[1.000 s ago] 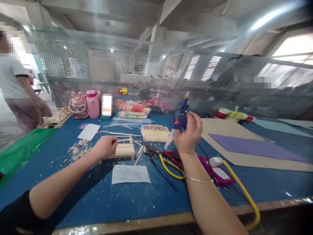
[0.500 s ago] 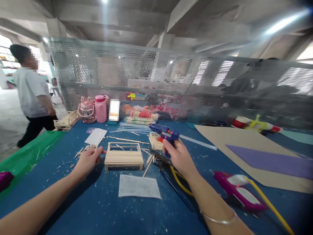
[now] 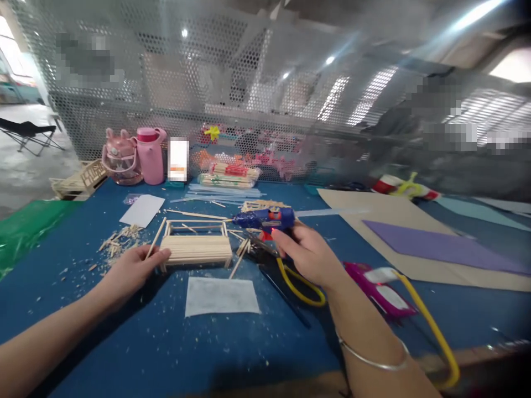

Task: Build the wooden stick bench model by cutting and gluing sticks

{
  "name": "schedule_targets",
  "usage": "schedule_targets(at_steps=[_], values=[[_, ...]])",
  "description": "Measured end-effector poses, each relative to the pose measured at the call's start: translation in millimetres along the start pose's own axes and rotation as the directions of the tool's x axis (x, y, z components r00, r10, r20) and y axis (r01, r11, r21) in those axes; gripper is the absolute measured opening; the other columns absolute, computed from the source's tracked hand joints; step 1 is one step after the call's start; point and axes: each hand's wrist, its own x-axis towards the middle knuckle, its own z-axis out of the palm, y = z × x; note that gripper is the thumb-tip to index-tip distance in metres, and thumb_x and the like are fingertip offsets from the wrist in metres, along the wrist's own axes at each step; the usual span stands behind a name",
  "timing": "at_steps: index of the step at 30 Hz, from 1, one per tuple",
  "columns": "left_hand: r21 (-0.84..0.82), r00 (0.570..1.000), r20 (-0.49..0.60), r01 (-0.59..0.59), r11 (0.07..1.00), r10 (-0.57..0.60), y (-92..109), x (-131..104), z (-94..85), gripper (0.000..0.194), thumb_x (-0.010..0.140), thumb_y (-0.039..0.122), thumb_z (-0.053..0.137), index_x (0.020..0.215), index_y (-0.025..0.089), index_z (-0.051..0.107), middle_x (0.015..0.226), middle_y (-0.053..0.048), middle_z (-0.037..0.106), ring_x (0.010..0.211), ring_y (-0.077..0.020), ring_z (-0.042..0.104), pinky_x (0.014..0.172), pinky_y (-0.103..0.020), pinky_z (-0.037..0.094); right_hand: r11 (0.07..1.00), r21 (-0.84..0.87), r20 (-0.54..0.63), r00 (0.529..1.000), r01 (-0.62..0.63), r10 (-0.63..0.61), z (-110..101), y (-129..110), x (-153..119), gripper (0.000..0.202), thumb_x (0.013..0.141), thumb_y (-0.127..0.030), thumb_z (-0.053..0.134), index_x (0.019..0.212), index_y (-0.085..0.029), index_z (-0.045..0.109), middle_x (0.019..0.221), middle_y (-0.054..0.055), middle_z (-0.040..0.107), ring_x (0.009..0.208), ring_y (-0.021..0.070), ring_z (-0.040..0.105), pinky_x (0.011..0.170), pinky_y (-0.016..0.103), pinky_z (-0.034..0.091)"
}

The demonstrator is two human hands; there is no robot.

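A blue hot glue gun (image 3: 265, 219) is gripped in my right hand (image 3: 309, 251), its nozzle pointing left at the back right corner of a small wooden bench-like frame (image 3: 197, 250). A clear glue stick (image 3: 319, 212) sticks out of the gun's rear. My left hand (image 3: 139, 262) pinches a thin wooden stick (image 3: 156, 237), held slanting upward beside the frame's left end. The left fingertips are at the frame's slatted top; whether they press on it I cannot tell. Below my right hand lie scissors (image 3: 302, 284) with yellow handles.
A white paper piece (image 3: 222, 297) lies in front of the frame. Wood scraps (image 3: 124, 239) are scattered at left. Pink bottles (image 3: 151, 157), a lit phone (image 3: 178, 159) and bagged sticks (image 3: 229, 173) stand or lie along the mesh partition. A magenta device (image 3: 379, 290) with a yellow cord lies right.
The glue gun has swung level, its nozzle now near the frame's back right corner. My left hand with the stick has come up to the frame's left end. The camera view has shifted.
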Motion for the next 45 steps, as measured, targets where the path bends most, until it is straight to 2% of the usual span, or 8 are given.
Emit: schedule_targets(at_steps=[4,9,19,33,40,43,45], values=[[-0.029,0.998,0.028,0.051,0.998,-0.05,1,0,-0.8,0.048,0.065,0.066,0.052,0.066,0.019,0.044,0.046,0.01,0.022,0.041,-0.0057,0.016,0.039,-0.021,0.011,0.997,-0.072,0.034,0.999,0.011,-0.009,-6,5,2,0.033,0.083,-0.044,0.044,0.064,-0.018,0.054,0.054,0.001,0.051,0.054,0.0142,0.049,0.054,0.027,0.038],[-0.031,0.998,0.008,0.067,0.997,-0.067,3,-2,-0.1,0.049,0.063,0.066,0.054,0.065,0.019,0.044,0.047,0.009,0.026,0.041,-0.0054,0.019,0.039,-0.02,0.012,0.997,-0.075,0.116,0.993,-0.01,0.019,-2,8,5,0.029,0.084,-0.04,0.042,0.073,-0.017,0.056,0.055,0.0,0.052,0.056,0.0146,0.05,0.055,0.026,0.038],[-0.038,0.999,0.02,0.038,0.999,-0.037,2,-2,-0.4,0.047,0.065,0.063,0.055,0.071,0.016,0.053,0.047,0.008,0.028,0.041,-0.006,0.021,0.039,-0.02,0.014,0.997,-0.082,0.134,0.991,0.009,0.002,1,11,7,0.029,0.084,-0.04,0.041,0.072,-0.017,0.054,0.064,0.002,0.056,0.058,0.0134,0.048,0.056,0.026,0.037],[-0.061,0.999,0.047,0.009,0.998,-0.006,5,-6,-0.4,0.046,0.064,0.062,0.057,0.07,0.017,0.055,0.047,0.008,0.029,0.042,-0.0063,0.021,0.039,-0.02,0.015,0.996,-0.091,0.141,0.99,0.012,0.001,-2,11,7,0.026,0.084,-0.039,0.041,0.072,-0.018,0.051,0.065,0.002,0.057,0.057,0.0134,0.049,0.055,0.026,0.038],[-0.101,1.0,0.002,0.001,0.995,-0.001,8,-7,1.5,0.043,0.06,0.061,0.062,0.066,0.018,0.054,0.044,0.007,0.031,0.04,-0.0077,0.024,0.039,-0.022,0.016,0.996,-0.084,0.133,0.991,0.005,0.007,-7,10,5,0.026,0.083,-0.04,0.042,0.074,-0.019,0.052,0.057,0.0,0.054,0.053,0.0134,0.047,0.05,0.026,0.036],[-0.108,1.0,-0.008,-0.005,0.994,0.004,7,-7,2.6,0.042,0.059,0.059,0.063,0.066,0.018,0.056,0.043,0.007,0.032,0.04,-0.0076,0.026,0.038,-0.022,0.016,0.996,-0.085,0.137,0.991,0.012,0.0,-9,11,4,0.026,0.083,-0.041,0.043,0.076,-0.018,0.054,0.062,0.002,0.057,0.056,0.0141,0.05,0.053,0.026,0.038],[-0.105,0.998,-0.064,-0.025,0.994,0.018,8,-7,3.2,0.041,0.058,0.058,0.065,0.065,0.018,0.058,0.043,0.006,0.033,0.04,-0.0075,0.027,0.037,-0.021,0.018,0.996,-0.088,0.133,0.991,0.026,-0.014,-10,12,4,0.026,0.083,-0.04,0.042,0.077,-0.018,0.055,0.066,0.003,0.059,0.059,0.0146,0.051,0.055,0.026,0.039]])
